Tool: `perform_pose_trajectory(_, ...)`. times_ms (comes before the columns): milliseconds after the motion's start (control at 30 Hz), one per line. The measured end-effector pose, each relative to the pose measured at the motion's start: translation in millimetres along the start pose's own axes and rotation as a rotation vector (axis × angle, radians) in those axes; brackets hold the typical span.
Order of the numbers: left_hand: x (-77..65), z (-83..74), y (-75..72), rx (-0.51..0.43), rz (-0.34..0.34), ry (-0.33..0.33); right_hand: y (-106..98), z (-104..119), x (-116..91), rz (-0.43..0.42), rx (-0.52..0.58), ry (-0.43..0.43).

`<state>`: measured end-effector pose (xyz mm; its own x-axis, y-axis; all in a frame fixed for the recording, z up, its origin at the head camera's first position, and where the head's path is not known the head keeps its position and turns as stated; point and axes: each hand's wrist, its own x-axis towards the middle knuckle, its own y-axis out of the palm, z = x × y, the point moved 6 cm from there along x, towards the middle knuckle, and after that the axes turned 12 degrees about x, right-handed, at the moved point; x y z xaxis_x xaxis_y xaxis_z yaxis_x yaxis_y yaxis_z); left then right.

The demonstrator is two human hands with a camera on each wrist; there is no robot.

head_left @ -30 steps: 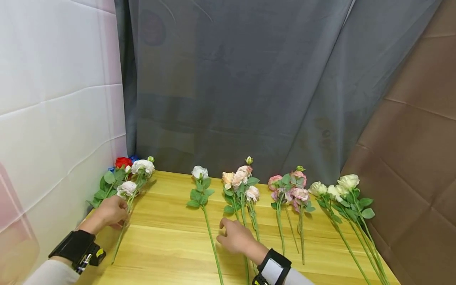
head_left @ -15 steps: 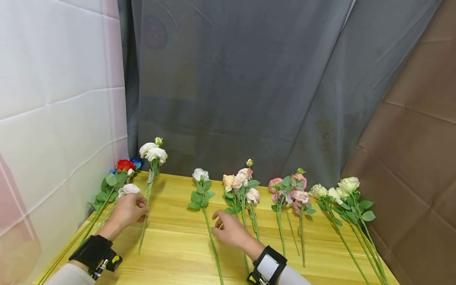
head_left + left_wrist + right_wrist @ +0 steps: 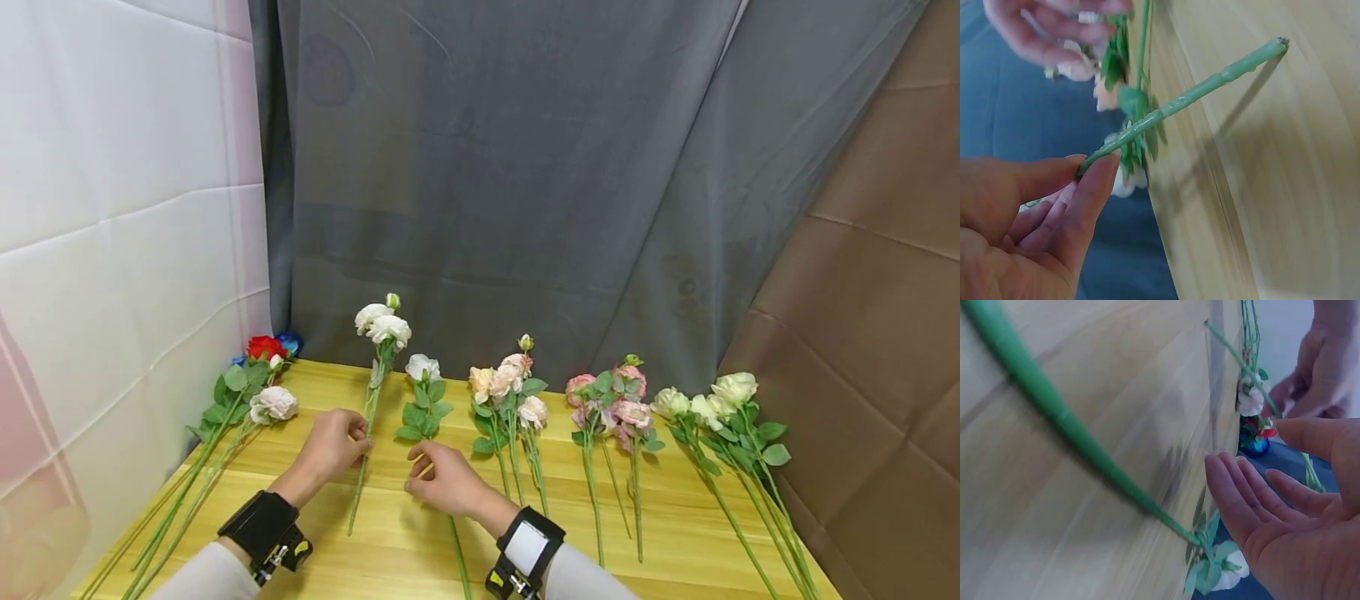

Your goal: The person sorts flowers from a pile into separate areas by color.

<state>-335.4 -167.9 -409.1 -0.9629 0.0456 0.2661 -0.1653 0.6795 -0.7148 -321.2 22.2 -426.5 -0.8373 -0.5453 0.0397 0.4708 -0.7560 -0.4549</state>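
My left hand (image 3: 330, 454) pinches the green stem (image 3: 1179, 103) of a white artificial flower (image 3: 388, 330) between thumb and fingertips. Its two blooms and a bud are raised over the table, and the stem's lower end points down toward the wood. My right hand (image 3: 450, 479) hovers to its right with fingers loosely bent and nothing in them. Beneath that hand lies a single white rose (image 3: 423, 367); its stem (image 3: 1066, 419) crosses the table in the right wrist view. The right hand hides part of this stem in the head view.
At the left lie a red rose (image 3: 265, 347), blue flowers (image 3: 288, 342) and a pale flower (image 3: 273, 404). Peach flowers (image 3: 504, 377), pink flowers (image 3: 630, 408) and cream roses (image 3: 733, 387) lie to the right on the wooden table (image 3: 300, 558). A grey curtain (image 3: 480, 167) hangs behind.
My left hand has lifted the white flower from the left group and carried it rightward. My right hand has shifted left, over the single white rose's stem.
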Motion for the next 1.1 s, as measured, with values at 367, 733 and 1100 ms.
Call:
perform_pose_trajectory(367,3.5,-33.3,22.1,0.013,-0.075,0.058,16.0,2.0,8.3,-0.082,0.248,0.025)
perform_pose_trajectory(733,8.3,-51.0,27.1,0.048,-0.158,0.112,2.3,8.3,11.7,-0.265,0.134,-0.038)
perform_pose_trajectory(1100,1.1,-28.8,28.3,0.001,0.044,0.173,-8.2,0.3,-4.9,-0.235,0.244,0.027)
